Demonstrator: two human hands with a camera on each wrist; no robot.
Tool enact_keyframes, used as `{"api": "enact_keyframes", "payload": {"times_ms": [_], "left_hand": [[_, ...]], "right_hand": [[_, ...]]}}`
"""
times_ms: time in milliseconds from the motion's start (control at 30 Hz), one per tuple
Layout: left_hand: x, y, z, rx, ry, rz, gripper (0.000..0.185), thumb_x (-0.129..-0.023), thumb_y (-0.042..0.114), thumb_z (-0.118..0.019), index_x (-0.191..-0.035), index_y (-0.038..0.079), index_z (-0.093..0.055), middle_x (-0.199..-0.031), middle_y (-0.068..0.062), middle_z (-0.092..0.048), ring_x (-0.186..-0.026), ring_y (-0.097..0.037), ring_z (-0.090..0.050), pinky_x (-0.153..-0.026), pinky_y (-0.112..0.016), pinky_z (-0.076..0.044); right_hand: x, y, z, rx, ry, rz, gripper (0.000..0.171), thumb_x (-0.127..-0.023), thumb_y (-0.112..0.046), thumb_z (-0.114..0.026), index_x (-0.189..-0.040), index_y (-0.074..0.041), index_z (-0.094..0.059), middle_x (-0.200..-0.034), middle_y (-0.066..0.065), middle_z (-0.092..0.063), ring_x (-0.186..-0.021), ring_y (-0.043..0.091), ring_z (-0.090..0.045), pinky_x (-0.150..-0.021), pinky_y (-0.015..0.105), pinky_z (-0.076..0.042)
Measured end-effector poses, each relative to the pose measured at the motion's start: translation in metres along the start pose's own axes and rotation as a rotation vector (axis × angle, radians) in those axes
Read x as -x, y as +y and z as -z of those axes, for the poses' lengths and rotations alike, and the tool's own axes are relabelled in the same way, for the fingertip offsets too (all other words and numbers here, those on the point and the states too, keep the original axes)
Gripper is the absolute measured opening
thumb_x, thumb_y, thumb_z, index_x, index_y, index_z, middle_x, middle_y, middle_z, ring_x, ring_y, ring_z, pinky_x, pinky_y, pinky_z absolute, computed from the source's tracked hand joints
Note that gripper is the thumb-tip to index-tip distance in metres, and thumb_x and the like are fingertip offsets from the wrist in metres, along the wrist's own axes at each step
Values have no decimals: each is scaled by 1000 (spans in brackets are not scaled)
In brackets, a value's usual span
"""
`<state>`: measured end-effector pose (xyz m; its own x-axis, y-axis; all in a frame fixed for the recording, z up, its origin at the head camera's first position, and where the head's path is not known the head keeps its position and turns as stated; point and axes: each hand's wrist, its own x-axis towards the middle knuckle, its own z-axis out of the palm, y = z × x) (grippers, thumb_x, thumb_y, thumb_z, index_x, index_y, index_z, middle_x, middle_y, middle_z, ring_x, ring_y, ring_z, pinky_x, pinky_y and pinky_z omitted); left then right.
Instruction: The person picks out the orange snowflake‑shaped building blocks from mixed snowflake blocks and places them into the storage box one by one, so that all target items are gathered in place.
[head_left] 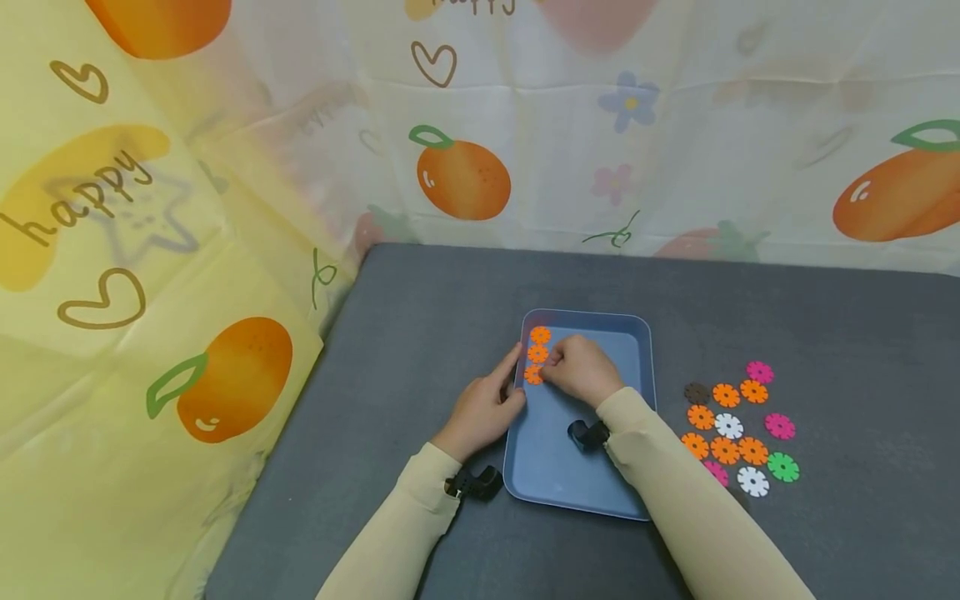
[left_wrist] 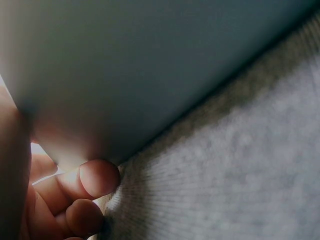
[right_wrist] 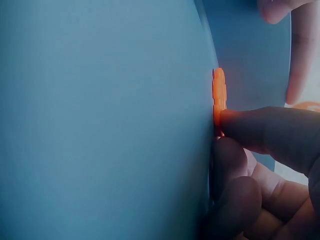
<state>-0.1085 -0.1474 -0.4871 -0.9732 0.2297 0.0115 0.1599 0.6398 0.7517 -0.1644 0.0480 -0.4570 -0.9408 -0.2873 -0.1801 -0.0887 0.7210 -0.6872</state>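
Observation:
A blue tray lies on the grey table. Three orange snowflake discs sit in a column by its left wall: top, middle, lowest. My right hand reaches over the tray and pinches the lowest disc. In the right wrist view that orange disc stands edge-on against the tray floor, with a fingertip on it. My left hand holds the tray's left rim. Its curled fingers lie beside the tray's outer wall.
Several loose discs in orange, pink, white, green and brown lie on the table right of the tray. The grey mat ends at a fruit-print cloth backdrop behind and on the left.

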Motion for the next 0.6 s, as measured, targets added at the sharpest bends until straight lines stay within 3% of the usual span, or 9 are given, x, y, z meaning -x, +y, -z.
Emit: {"api": "enact_keyframes", "payload": {"times_ms": [300, 600], "left_hand": [[-1, 0, 2, 5, -6, -11, 70, -96, 19, -57, -164, 18, -39, -67, 5, -48, -50, -8, -36, -51, -26, -30], [-1, -3, 0, 6, 1, -21, 71, -95, 20, -57, -164, 16, -40, -67, 7, -49, -50, -8, -38, -50, -27, -32]], "right_hand": [[1, -2, 3, -49, -26, -6, 45, -96, -22, -68, -56, -14, -50, -53, -4, -36, -47, 12, -34, -51, 27, -24], [7, -2, 14, -84, -42, 5, 50, -98, -23, -68, -54, -15, -45, -53, -5, -32, -48, 11, -28, -53, 28, -23]]}}
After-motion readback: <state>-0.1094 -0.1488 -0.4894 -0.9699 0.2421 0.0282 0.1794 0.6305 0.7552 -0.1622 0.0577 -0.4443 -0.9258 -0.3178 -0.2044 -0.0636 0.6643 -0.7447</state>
